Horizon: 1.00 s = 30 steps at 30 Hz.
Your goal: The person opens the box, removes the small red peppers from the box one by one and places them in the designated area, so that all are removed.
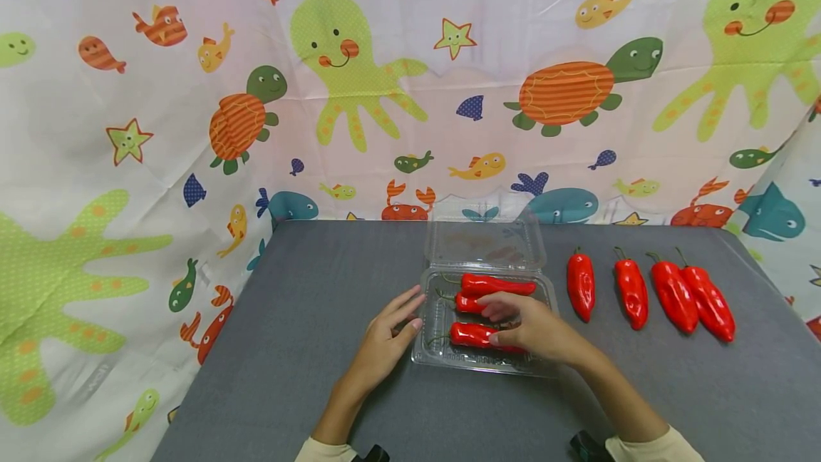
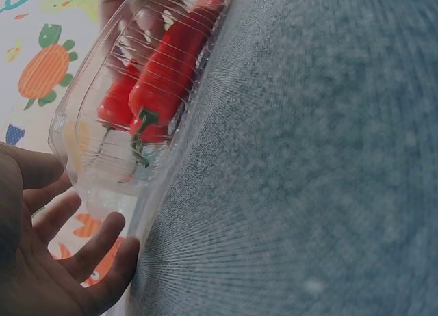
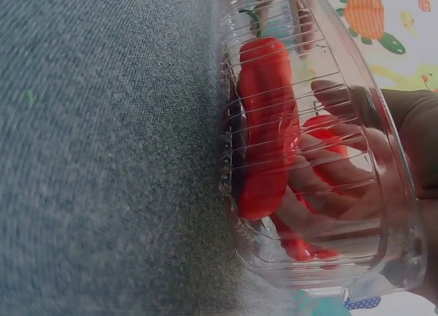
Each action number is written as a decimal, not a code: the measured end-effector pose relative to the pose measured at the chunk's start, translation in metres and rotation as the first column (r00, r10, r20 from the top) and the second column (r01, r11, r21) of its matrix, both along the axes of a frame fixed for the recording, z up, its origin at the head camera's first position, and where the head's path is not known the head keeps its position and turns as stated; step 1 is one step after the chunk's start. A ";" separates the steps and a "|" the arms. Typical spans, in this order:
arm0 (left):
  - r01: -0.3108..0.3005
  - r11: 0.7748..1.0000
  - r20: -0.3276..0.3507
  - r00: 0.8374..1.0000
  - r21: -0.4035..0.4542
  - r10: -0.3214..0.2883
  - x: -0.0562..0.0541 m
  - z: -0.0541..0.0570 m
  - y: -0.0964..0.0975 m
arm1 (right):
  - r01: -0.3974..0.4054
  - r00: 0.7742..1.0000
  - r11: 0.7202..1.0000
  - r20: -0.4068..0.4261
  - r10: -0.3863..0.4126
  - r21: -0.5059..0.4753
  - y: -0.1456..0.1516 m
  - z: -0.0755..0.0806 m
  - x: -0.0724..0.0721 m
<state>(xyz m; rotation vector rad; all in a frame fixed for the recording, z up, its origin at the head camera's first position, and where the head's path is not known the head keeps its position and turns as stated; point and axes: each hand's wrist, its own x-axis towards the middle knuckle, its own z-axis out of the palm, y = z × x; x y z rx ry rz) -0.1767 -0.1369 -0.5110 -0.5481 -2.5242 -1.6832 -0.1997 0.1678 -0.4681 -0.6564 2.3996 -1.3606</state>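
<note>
A clear plastic clamshell box [image 1: 420, 351] lies with its lid raised at the back, and three red peppers are inside: a back pepper [image 1: 497, 284], a middle pepper [image 1: 468, 303] and a front pepper [image 1: 471, 334]. My right hand [image 1: 535, 326] reaches into the box from the right. Its fingers lie over the middle pepper, while the thumb is at the front one, with a gap between them. In the right wrist view the fingers [image 3: 328, 179] show through the clear wall. My left hand [image 1: 385, 341], fingers spread, is at the box's left edge.
To the right of the box, several more red peppers lie on the grey tabletop [image 1: 308, 291]: one alone [image 1: 580, 286], another beside it [image 1: 631, 293], and a touching pair [image 1: 675, 296]. A white curtain [image 1: 398, 155] printed with sea animals hangs behind and at the sides.
</note>
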 end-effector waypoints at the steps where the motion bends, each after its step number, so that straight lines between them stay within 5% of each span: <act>1: 0.000 1.000 0.000 1.000 -0.002 0.000 0.000 0.000 0.000 | 0.002 1.000 1.000 0.001 -0.002 0.010 0.000 0.000 0.000; 30: 0.010 1.000 -0.005 1.000 0.009 -0.010 -0.001 -0.003 -0.002 | -0.012 0.998 0.985 0.065 0.001 0.172 -0.007 0.001 0.003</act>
